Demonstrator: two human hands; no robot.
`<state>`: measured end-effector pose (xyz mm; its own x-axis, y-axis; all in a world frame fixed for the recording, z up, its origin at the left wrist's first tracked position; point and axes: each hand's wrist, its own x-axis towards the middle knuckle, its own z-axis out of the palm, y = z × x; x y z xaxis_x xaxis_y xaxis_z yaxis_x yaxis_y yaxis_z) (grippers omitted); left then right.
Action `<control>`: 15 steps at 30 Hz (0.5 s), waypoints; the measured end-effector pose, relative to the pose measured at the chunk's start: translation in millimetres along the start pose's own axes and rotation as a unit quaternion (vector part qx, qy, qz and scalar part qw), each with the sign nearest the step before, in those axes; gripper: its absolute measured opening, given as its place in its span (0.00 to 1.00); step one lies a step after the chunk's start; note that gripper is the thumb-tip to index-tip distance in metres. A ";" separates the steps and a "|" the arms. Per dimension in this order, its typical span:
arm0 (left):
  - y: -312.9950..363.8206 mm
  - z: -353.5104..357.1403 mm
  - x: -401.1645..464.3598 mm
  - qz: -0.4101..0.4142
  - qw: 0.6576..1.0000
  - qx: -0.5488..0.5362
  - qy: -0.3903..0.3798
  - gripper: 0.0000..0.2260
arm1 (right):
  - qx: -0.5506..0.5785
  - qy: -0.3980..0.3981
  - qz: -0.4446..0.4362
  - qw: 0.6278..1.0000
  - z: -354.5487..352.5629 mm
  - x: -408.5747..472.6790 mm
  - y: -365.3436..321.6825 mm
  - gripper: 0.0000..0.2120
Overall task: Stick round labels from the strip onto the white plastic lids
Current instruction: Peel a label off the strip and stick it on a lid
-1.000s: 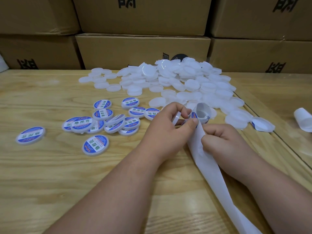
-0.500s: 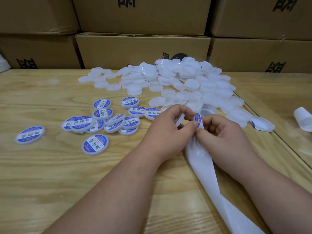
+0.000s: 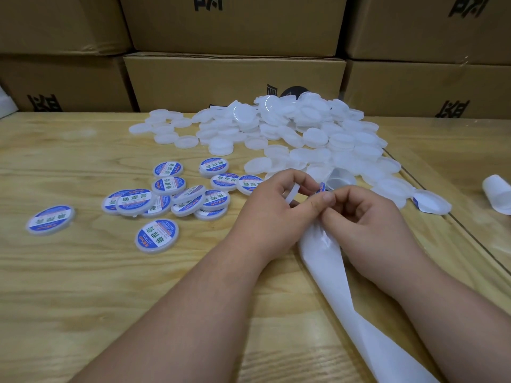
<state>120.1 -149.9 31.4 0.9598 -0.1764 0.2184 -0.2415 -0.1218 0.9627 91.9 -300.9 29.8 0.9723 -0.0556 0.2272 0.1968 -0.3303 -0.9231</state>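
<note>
My left hand (image 3: pixel 272 214) grips a white plastic lid (image 3: pixel 292 192) on edge between thumb and fingers. Right beside it, my right hand (image 3: pixel 365 219) pinches a round blue label (image 3: pixel 320 187) at the top of the white backing strip (image 3: pixel 331 269), which trails down toward the near right edge. The strip's curled roll end (image 3: pixel 338 181) lies just behind my fingers. A big heap of bare white lids (image 3: pixel 304 134) covers the far middle of the table. Several labelled lids (image 3: pixel 166 200) lie in a cluster to the left.
Stacked cardboard boxes (image 3: pixel 235 78) wall off the back of the wooden table (image 3: pixel 69 286). A loose label on backing (image 3: pixel 431 201) and a curled piece of white strip (image 3: pixel 497 193) lie at the right. A seam (image 3: pixel 470 233) runs diagonally across the right side.
My right hand moved up along the strip from below to meet the left hand, and now pinches the label at the strip's top. The left hand kept hold of the lid.
</note>
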 end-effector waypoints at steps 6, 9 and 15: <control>-1.3 -0.6 0.5 0.010 1.000 0.005 -0.005 0.05 | 0.032 -0.016 -0.019 0.999 1.0 -2.2 -2.4 0.13; -1.6 -0.8 0.3 0.012 1.000 0.008 -0.004 0.04 | 0.036 -0.016 -0.014 0.999 0.9 -1.8 -1.2 0.11; -1.9 -0.9 0.1 0.015 1.000 0.020 0.002 0.03 | 0.040 -0.013 -0.012 0.999 0.4 -0.9 -2.2 0.10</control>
<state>120.7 -148.8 29.7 0.9524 -0.1773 0.2479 -0.2758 -0.1553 0.9486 90.7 -299.7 31.5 0.9699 -0.0242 0.2422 0.2283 -0.2539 -0.9399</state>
